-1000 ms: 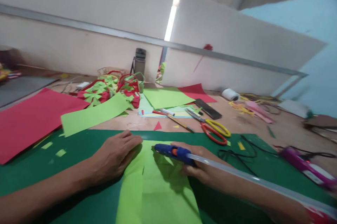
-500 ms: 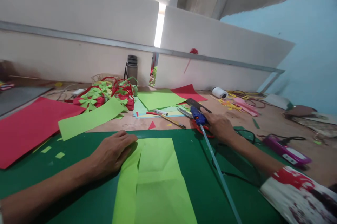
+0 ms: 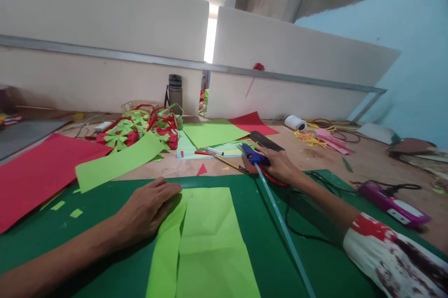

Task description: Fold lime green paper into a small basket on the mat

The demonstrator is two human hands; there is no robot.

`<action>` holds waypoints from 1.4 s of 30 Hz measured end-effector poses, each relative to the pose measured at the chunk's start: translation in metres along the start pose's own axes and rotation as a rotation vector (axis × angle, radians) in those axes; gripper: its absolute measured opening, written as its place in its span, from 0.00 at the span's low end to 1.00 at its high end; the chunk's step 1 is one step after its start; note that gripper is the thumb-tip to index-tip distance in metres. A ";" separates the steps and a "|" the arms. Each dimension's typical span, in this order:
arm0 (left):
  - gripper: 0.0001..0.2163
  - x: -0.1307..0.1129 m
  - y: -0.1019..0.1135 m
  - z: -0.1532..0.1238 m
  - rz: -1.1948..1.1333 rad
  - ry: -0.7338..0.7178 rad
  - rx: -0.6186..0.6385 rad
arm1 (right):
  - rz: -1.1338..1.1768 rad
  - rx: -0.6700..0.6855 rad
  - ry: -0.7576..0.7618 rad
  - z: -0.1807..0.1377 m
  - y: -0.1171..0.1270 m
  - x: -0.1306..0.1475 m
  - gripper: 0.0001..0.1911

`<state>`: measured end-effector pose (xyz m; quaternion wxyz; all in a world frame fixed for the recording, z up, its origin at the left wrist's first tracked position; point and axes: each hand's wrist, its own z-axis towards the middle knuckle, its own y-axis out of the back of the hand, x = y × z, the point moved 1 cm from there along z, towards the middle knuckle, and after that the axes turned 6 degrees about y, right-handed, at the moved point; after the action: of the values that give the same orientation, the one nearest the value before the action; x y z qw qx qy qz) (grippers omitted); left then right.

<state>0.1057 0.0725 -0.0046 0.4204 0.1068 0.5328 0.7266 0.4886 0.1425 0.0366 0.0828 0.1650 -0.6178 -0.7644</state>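
My left hand (image 3: 150,207) has its fingers curled together on the upper left corner of a light green paper (image 3: 210,237). The left edge of that paper is folded over in a strip, and creases run across it. At the far edge of the green mat (image 3: 269,260), my right hand (image 3: 276,163) is closed around a blue glue gun (image 3: 255,154). A long, pale glue stick (image 3: 283,228) sticks out of its back end toward me. Red-handled scissors (image 3: 275,179) lie partly hidden under the right hand, beside a dark flat strip (image 3: 266,141).
A pencil (image 3: 233,163) and a white marker (image 3: 213,150) lie beyond the mat. Red paper (image 3: 45,162), a green strip (image 3: 119,162) and red-and-green paper baskets (image 3: 122,134) are on the left. A bottle (image 3: 175,92) stands behind; a purple power strip (image 3: 392,207) is at right.
My right hand and the glue gun have shifted slightly left and down in view. The left hand stays on the green paper, and the camera view has moved a little.
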 end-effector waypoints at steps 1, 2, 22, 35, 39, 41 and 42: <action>0.11 0.001 0.000 0.000 0.003 0.003 0.002 | 0.008 0.002 0.011 0.001 -0.001 -0.001 0.36; 0.11 0.001 -0.001 0.000 0.009 0.005 0.006 | 0.018 0.004 0.025 0.001 -0.001 -0.001 0.35; 0.11 0.000 0.004 0.000 0.016 -0.028 0.035 | 0.430 0.267 0.446 -0.082 0.047 0.120 0.18; 0.13 -0.030 0.035 0.007 -0.047 -0.060 0.036 | 0.484 0.045 0.635 -0.102 0.038 0.134 0.18; 0.16 -0.070 0.048 0.004 -0.055 -0.127 0.283 | 0.458 0.041 0.615 -0.102 0.036 0.134 0.18; 0.18 -0.081 0.047 0.003 -0.043 -0.137 0.386 | 0.451 0.033 0.616 -0.102 0.037 0.134 0.17; 0.19 -0.084 0.045 0.002 -0.039 -0.133 0.420 | 0.449 0.028 0.618 -0.102 0.037 0.135 0.17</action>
<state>0.1368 0.0098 0.0598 0.4372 0.2296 0.6455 0.5827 0.3962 -0.0040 0.0340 0.4285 0.2493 -0.5948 -0.6328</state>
